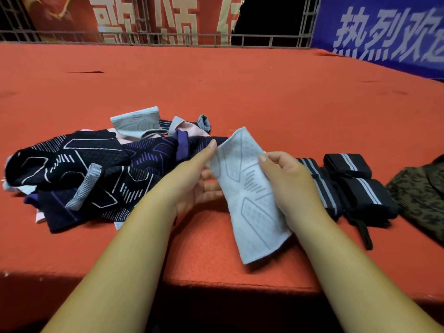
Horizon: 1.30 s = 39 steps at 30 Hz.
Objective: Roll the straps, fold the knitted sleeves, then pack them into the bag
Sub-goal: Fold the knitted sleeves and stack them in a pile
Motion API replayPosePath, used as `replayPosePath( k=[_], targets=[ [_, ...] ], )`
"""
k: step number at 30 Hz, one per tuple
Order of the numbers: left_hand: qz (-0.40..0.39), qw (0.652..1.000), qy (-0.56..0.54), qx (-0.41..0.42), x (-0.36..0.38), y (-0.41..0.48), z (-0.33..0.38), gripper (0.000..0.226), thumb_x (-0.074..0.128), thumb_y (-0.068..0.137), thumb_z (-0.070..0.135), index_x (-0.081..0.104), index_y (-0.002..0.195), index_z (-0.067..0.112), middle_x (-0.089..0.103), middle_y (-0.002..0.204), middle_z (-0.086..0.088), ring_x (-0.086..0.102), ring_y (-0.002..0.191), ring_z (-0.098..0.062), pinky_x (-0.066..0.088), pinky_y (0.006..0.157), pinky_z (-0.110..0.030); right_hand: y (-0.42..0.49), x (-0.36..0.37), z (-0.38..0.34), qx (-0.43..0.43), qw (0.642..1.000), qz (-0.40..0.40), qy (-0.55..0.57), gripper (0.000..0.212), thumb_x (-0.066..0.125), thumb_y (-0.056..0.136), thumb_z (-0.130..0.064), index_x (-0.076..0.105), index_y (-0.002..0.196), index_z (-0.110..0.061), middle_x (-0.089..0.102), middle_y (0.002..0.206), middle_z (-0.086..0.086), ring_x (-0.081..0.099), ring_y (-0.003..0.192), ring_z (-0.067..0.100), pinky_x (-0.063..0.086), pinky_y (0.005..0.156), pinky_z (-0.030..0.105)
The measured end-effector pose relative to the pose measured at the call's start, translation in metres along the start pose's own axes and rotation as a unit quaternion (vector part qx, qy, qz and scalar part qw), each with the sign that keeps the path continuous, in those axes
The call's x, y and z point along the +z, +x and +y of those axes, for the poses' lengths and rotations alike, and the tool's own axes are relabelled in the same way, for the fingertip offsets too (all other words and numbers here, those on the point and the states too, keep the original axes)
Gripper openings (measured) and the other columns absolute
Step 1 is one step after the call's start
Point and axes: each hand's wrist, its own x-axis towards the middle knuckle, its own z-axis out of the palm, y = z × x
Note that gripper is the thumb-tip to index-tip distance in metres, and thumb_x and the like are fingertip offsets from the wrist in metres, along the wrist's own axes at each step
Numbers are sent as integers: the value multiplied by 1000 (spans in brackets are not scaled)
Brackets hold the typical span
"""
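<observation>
Holding pale blue sleeve [249, 195] between both hands above red felt table [216, 87]: left hand [192, 186] pinches its upper left edge, thumb on top; right hand [288, 186] grips the right edge. Flat knit, grey geometric pattern, lower end drooping. Dark sleeve pile [79, 169] left; rolled striped straps [360, 186], camouflage bag [422, 195] right.

Lifted, unfolded: pale-blue knitted sleeve [249, 195]; dark patterned sleeves [96, 169] heaped left; striped black straps [348, 169] rolled right; seemingly camouflage bag [420, 195] beyond.

Pale-blue sleeve [249, 198] with grey lines; black straps [360, 188] grey-striped; bag [422, 198] seemingly camouflage.
</observation>
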Motion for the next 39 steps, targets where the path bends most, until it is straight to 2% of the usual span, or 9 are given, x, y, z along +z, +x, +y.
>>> replayPosePath(
  k=[3,6,7,11,14,18,26,33,39],
  targets=[
    [-115,991,39,-62,6,-9,-6,78,58,90,73,72,133,9,75,129,-18,74,118,-31,60,100,-47,3,5,6,30,998,42,33,17,64,106,-41,75,108,-29,80,104,-10,75,99,9,61,92,40],
    [-101,992,71,-6,15,-11,-3,30,76,96,24,76,119,5,78,120,-17,78,104,-27,63,86,-38,5,8,4,55,996,56,38,18,63,105,-41,72,115,-29,79,108,-9,75,105,14,59,101,49],
    [-71,994,78,17,15,-8,-2,34,81,92,14,73,123,2,79,119,-18,79,104,-28,64,87,-39,6,7,3,63,995,55,54,20,65,104,-38,70,120,-27,79,111,-8,75,107,15,59,102,48],
    [78,982,94,145,12,-7,7,81,95,78,15,53,147,27,80,117,-8,80,104,-24,64,93,-45,9,1,0,25,996,-18,78,44,74,98,-18,58,136,-32,77,104,-6,77,102,18,61,91,40],
    [86,959,146,225,14,-17,12,58,88,86,12,65,133,37,81,113,0,77,107,-17,62,94,-39,7,-3,-2,-49,996,-61,43,39,73,97,-8,70,126,-34,76,86,-16,73,85,5,58,77,30],
    [90,934,205,278,15,-26,17,31,86,89,14,80,115,28,79,114,15,72,110,-2,57,93,-22,5,-2,-5,-71,995,-58,46,31,77,96,-9,77,120,-29,80,106,-10,74,102,9,61,97,39],
    [76,924,210,312,9,-27,23,35,86,88,10,80,119,25,79,114,16,73,111,-4,57,99,-27,2,-6,-12,-88,991,-75,63,29,76,98,-6,78,121,-23,84,105,0,77,94,9,64,85,32],
    [135,895,261,336,11,-28,23,28,90,84,15,84,108,28,81,99,19,74,97,3,55,89,-16,3,-1,-8,-126,991,-43,16,22,80,96,-13,81,113,-26,83,105,-5,79,102,19,63,94,56],
    [170,889,271,328,13,-29,21,22,90,82,16,85,98,30,79,91,22,72,90,4,53,83,-16,2,1,-5,-143,989,-18,-23,19,80,95,-19,81,107,-34,81,99,-13,77,95,19,64,88,56]
  ],
)
